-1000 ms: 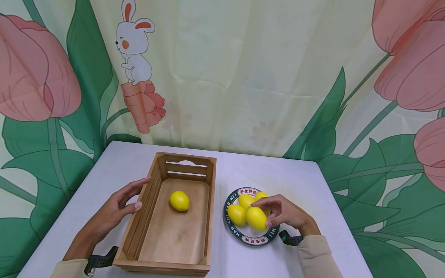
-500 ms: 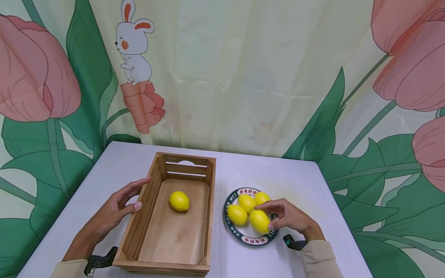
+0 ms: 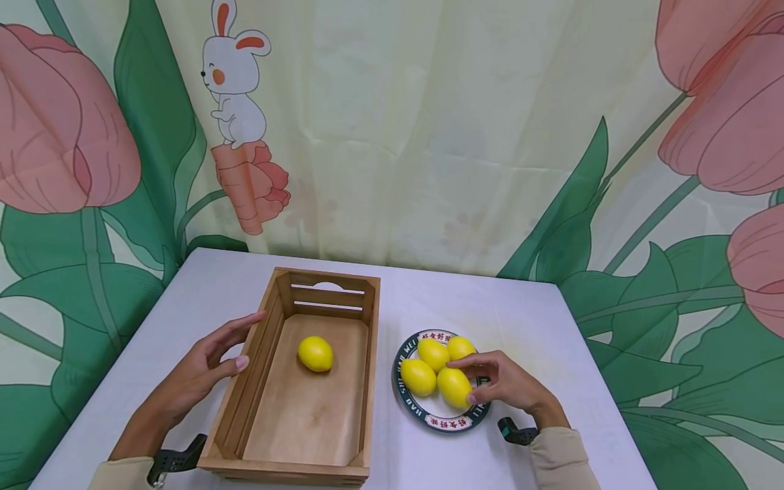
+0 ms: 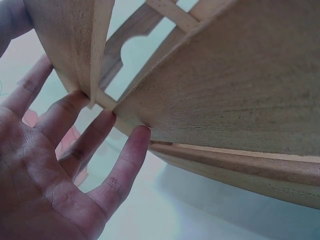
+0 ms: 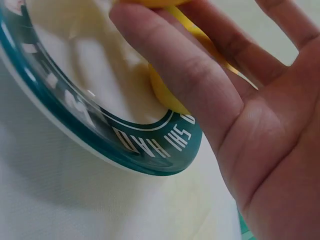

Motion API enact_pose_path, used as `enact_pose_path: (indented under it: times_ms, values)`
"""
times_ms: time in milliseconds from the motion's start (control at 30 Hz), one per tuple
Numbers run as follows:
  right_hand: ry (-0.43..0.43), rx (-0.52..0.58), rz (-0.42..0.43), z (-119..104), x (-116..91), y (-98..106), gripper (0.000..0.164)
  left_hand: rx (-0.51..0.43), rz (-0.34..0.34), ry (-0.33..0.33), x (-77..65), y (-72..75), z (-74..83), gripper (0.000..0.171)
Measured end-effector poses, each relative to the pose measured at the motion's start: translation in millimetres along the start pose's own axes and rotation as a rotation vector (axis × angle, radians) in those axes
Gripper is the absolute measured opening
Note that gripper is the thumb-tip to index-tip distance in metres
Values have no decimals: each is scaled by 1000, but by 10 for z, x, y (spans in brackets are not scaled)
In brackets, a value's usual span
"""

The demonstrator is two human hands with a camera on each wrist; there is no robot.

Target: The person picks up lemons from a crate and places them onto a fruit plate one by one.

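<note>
I am sitting at a pale lilac table that is reaching back to a hanging cloth backdrop. The cloth is showing big pink tulips, green leaves and a white rabbit on a carrot. Soft, even light is falling across everything.

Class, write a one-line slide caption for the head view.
Right hand grips a lemon on the plate; left hand rests against the wooden crate.

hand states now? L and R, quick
Left hand: open, straight fingers against the outer side of the wooden crate, holding nothing.
Right hand: fingers and thumb curled round the nearest lemon on the plate.
</note>
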State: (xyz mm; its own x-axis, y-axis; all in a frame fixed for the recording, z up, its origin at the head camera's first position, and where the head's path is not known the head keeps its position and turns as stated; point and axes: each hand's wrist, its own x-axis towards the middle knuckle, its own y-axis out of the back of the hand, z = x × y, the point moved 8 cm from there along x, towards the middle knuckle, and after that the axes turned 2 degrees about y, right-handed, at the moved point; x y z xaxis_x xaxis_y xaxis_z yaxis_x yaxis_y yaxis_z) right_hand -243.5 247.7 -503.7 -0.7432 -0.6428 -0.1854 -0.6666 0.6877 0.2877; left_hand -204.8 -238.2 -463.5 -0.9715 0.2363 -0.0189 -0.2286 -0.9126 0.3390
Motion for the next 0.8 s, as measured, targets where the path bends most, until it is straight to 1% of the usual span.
enact_pose_path:
  times_ms: [200,433,633,800]
  values:
    - [-14,-72,36,-21,12,-41,55,-1,0,-9,3,2,-5,63]
    - [-48,-149,118,-45,37,-51,57,-6,-4,-12,-2,-1,-1,62]
    - [-57,-181,150,-70,57,-68,57,-12,-7,-17,-1,-2,5,62]
    - [-71,-202,170,-95,61,-90,58,-14,-7,-8,5,0,-9,62]
